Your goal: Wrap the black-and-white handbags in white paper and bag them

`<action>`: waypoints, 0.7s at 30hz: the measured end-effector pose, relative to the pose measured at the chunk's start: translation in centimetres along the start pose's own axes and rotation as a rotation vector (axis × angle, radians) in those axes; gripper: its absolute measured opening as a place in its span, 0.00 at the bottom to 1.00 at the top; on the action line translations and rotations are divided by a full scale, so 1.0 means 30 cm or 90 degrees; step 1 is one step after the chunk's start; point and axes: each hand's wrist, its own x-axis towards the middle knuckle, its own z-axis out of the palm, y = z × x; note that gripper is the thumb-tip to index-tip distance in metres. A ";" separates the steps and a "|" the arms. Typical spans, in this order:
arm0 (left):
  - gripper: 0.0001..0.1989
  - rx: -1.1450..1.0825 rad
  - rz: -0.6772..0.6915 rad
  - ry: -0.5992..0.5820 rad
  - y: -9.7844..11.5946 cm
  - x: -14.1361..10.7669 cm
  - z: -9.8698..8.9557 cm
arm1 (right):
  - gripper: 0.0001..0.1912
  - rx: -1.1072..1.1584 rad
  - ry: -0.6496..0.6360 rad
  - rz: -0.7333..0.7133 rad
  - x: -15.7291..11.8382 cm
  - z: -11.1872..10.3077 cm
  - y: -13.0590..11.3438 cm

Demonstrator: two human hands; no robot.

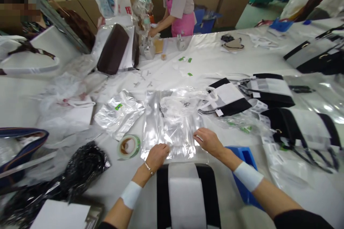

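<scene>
A clear plastic bag (pixel 174 139) lies flat on the white table in front of me. My left hand (pixel 158 155), with a bracelet at the wrist, has its fingers curled on the bag's near left part. At the right edge of the bag, my right hand (pixel 208 139) pinches the plastic between thumb and fingers. Crumpled clear plastic with a white handle (pixel 185 103) rests at the bag's far end. Closest to my body is a black handbag (pixel 212 193), its middle wrapped in white sheet (pixel 186 200).
A roll of tape (pixel 129 146) and a crinkled plastic sheet (pixel 119 112) lie left. Wrapped black handbags (pixel 285 121) and a blue bin (pixel 244 154) are right. Black plastic (pixel 86 164) is bunched at lower left. A person in a pink apron (pixel 182 25) stands across the table.
</scene>
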 end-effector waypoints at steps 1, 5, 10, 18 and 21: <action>0.09 0.000 -0.004 -0.033 -0.005 0.001 0.011 | 0.09 0.017 -0.029 -0.010 0.018 0.013 -0.016; 0.12 0.010 -0.035 -0.105 -0.006 0.037 0.033 | 0.31 0.090 -0.162 -0.013 0.210 0.074 -0.085; 0.09 -0.011 -0.041 -0.129 -0.010 0.057 0.026 | 0.42 0.084 -0.078 0.177 0.570 -0.034 0.041; 0.12 -0.063 -0.108 -0.125 -0.001 0.046 -0.014 | 0.19 0.165 0.078 0.128 0.414 -0.140 0.031; 0.11 -0.050 -0.139 0.022 0.031 0.049 -0.044 | 0.29 0.209 -0.078 -0.029 0.209 -0.026 -0.173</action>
